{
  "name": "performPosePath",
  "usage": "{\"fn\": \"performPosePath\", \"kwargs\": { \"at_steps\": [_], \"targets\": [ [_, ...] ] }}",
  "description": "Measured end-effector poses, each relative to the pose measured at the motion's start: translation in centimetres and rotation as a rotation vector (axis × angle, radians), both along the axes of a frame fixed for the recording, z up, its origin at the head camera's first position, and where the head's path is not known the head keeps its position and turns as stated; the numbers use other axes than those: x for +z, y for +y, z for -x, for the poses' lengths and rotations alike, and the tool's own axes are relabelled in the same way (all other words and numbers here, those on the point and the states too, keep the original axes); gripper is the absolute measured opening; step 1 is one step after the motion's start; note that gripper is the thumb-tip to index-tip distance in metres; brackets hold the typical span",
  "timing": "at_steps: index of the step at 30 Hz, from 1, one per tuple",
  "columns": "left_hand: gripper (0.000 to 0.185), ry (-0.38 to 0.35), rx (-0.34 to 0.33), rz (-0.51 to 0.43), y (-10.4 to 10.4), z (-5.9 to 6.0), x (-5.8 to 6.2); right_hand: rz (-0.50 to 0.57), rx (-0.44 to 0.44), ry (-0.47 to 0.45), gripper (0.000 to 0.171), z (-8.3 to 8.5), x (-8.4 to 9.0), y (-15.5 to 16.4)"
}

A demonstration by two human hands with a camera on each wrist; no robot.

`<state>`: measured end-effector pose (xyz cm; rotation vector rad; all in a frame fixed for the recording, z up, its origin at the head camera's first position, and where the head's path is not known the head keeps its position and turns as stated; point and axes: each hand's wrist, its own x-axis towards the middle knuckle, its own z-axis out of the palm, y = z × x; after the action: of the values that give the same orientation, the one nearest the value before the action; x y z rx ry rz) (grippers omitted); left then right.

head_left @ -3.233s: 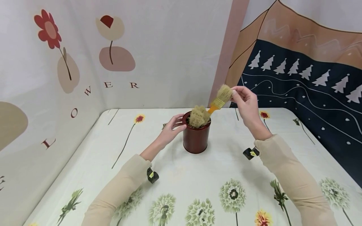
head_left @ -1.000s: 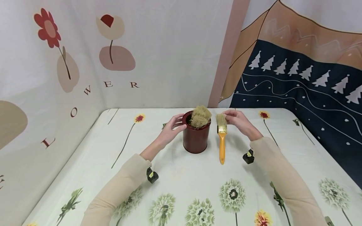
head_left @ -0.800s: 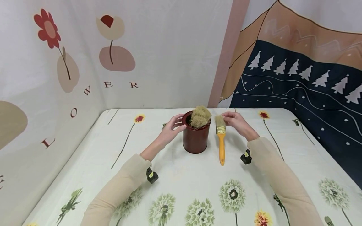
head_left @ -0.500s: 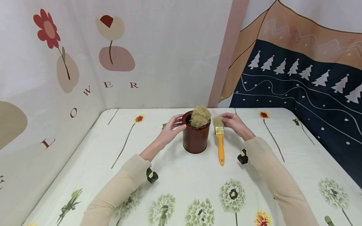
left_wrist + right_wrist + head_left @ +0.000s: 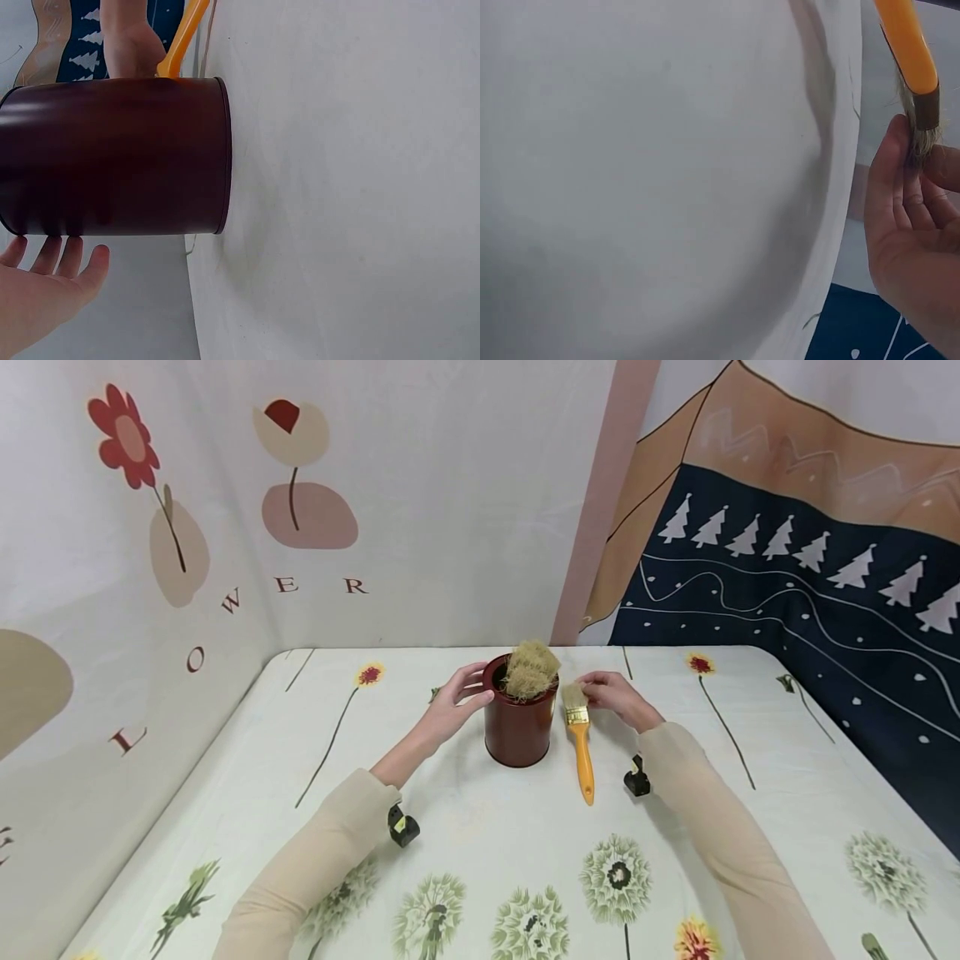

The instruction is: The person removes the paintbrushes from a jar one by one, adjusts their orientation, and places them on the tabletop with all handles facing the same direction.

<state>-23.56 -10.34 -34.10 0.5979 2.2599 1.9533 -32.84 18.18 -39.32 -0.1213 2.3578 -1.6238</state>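
A dark red cylindrical can point(image 5: 517, 731) stands upright on the table. Beige bristly tufts point(image 5: 531, 668) stick out of its open top; whatever lies below them is hidden. At the can's left side, my left hand point(image 5: 450, 703) rests its fingertips against the wall near the rim, as the left wrist view also shows. Right of the can, my right hand point(image 5: 617, 697) pinches a paintbrush point(image 5: 581, 743) by its pale bristles, between thumb and fingers. Its orange handle point(image 5: 909, 49) points down toward me in the head view, below a gold ferrule.
A white flower-printed cloth point(image 5: 480, 860) covers the table. Printed curtains point(image 5: 450, 485) close off the back and the sides, close behind the can. A black wrist camera point(image 5: 403, 827) sits on the left wrist, and another black camera point(image 5: 637, 777) on the right.
Earlier the right hand held the paintbrush tilted above the can with its handle inside. The brush then came out to the can's right, and has since shifted slightly left and lower. The left hand stayed.
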Motion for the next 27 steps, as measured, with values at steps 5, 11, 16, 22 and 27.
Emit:
{"fn": "performPosePath", "kwargs": {
  "at_steps": [5,11,16,22,27],
  "targets": [
    [0.050,-0.002,0.002,0.004,0.0,-0.1,0.1,0.015,0.004,0.014,0.025,1.1,-1.6,0.3],
    [0.050,-0.003,0.001,0.008,0.0,-0.2,0.2,-0.034,-0.023,0.012,0.024,1.1,-1.8,0.1],
    [0.050,-0.003,0.001,0.003,0.1,-0.2,0.2,-0.086,-0.060,-0.024,0.026,0.0,-0.8,-0.2],
    [0.050,-0.005,0.004,0.002,0.1,-0.2,0.2,-0.111,-0.079,-0.045,0.026,0.0,-0.8,0.0],
    [0.050,-0.005,0.008,0.009,0.1,-0.2,0.2,-0.190,-0.075,-0.001,0.026,-0.2,-0.3,0.3]
  ]
}}
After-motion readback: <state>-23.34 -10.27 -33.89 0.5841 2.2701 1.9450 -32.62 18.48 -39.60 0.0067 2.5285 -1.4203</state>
